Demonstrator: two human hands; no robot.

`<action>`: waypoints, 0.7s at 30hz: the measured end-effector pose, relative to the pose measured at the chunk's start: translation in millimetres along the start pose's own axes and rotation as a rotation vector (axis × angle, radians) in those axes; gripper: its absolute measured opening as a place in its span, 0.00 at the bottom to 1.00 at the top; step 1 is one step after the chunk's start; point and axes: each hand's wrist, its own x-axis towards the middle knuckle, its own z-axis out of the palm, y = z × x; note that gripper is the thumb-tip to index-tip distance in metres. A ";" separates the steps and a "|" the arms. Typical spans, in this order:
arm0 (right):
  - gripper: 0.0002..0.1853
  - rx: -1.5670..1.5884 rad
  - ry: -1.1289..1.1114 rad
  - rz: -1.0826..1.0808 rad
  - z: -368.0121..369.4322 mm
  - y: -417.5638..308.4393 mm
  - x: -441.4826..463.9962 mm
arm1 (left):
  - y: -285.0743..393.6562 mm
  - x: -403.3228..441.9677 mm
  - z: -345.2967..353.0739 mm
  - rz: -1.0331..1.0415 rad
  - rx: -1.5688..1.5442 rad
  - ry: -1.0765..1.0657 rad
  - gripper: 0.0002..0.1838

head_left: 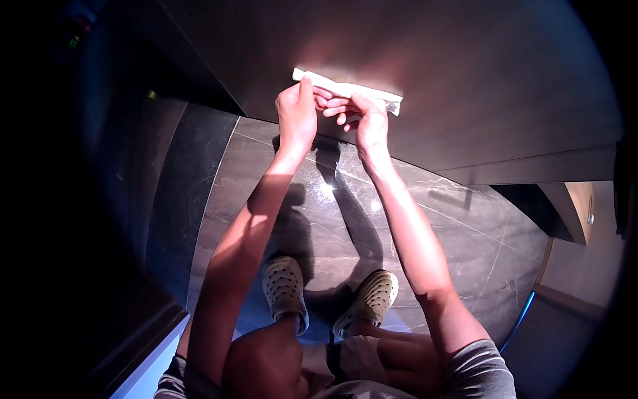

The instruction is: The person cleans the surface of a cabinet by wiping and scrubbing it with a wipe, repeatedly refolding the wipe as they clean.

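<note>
A long, narrow white strip [343,88], rolled or folded, is stretched crosswise before me against a dark flat panel. It looks like cloth or paper; I cannot tell which. My left hand [297,114] pinches it near its left end, thumb on top. My right hand [369,125] grips it right of the middle, thumb along the strip and the other fingers curled beneath. The fingers of both hands nearly meet. At its right end the strip sticks out past my hand, with loose folded edges showing.
The dark panel [465,86] fills the upper view. Below lies a marble-patterned tile floor [438,199], where my feet stand in beige clogs [284,287]. A light curved wooden piece [577,206] is at the right. A pale-blue edge [154,362] shows at lower left; the left side is dark.
</note>
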 end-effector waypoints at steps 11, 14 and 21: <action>0.22 0.033 0.012 0.199 -4.7 8.5 -1.2 | -11.6 2.7 -20.4 0.103 0.451 -0.090 0.22; 0.21 -0.222 0.063 -0.023 -15.7 21.2 -3.3 | -12.0 -6.4 -36.9 0.236 0.526 -0.041 0.16; 0.13 -1.060 0.271 -0.660 -38.5 -9.1 -38.7 | -22.3 -19.1 -77.9 0.503 0.722 0.193 0.14</action>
